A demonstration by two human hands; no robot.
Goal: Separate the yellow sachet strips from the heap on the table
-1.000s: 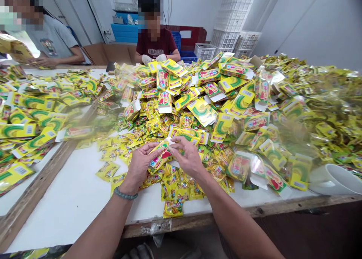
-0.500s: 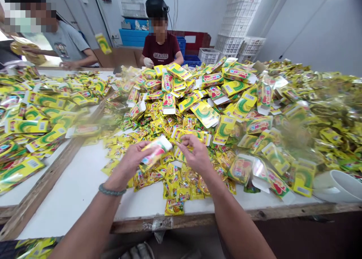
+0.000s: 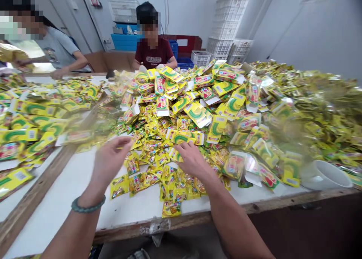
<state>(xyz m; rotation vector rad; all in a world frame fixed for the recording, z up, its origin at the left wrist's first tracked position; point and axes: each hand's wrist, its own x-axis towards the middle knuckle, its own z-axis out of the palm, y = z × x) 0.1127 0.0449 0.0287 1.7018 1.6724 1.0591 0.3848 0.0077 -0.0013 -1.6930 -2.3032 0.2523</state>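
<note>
My left hand (image 3: 111,163), with a braided green bracelet at the wrist, hovers over the table left of the sachets. Its fingers are loosely bent and apart, and I see nothing held in them. Over the near part of the heap, my right hand (image 3: 194,161) has its fingers on a small yellow-and-green carton (image 3: 175,154); the hand covers part of it. Another yellow carton (image 3: 181,137) lies just beyond its fingertips. Small yellow candy sachets (image 3: 145,178) are spread in front of and between both hands.
A tall pile of cartons (image 3: 198,114) rises ahead, with many sachets (image 3: 325,112) at right. A white bowl-like container (image 3: 328,174) stands near the front edge. A wooden strip (image 3: 42,198) divides the table at left. Two co-workers (image 3: 154,55) are across the table.
The carton that was in my left hand is no longer there; that hand has moved left and loosened. My right hand has lowered onto a carton. The view has shifted slightly.
</note>
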